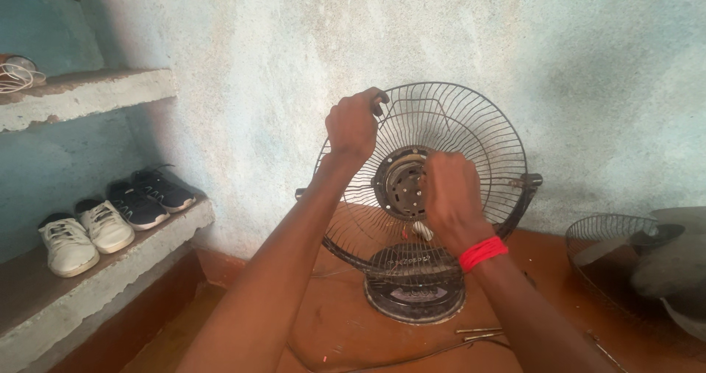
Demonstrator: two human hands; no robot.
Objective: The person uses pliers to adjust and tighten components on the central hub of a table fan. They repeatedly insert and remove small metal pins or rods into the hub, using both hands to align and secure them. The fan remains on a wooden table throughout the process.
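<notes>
A view looking down over a person's two bare arms as they work on a table fan with its blades removed. The fan's rear wire guard (471, 134), a round dark metal cage, stands upright on a round dark base (415, 292) that rests on a reddish-brown floor (346, 329), close to a pale blue-white plastered wall (294, 49).

The left hand (354, 127) is closed around the upper left rim of the guard, fingers curled over the wire. The right hand (450, 196), with a red thread band (483, 252) at the wrist, is bunched into a loose fist just in front of the round motor hub (401, 183) at the guard's centre; its fingertips are hidden, so whether it pinches anything cannot be told. A small white part (422, 230) shows just below this hand.

On the floor just right of the base lie a few thin metal rods (478, 333), and a dark cord (390, 362) trails towards the viewer. At the far right, a second wire guard (610, 259) lies near a grey fan blade (673, 259).

To the left, a low stone ledge (51, 307) carries two pairs of shoes side by side: white ones (84, 235) nearer, black ones (147, 195) farther along. Above it, a rough concrete shelf (88, 94) holds a coil of white wire (18, 75) at its left end.
</notes>
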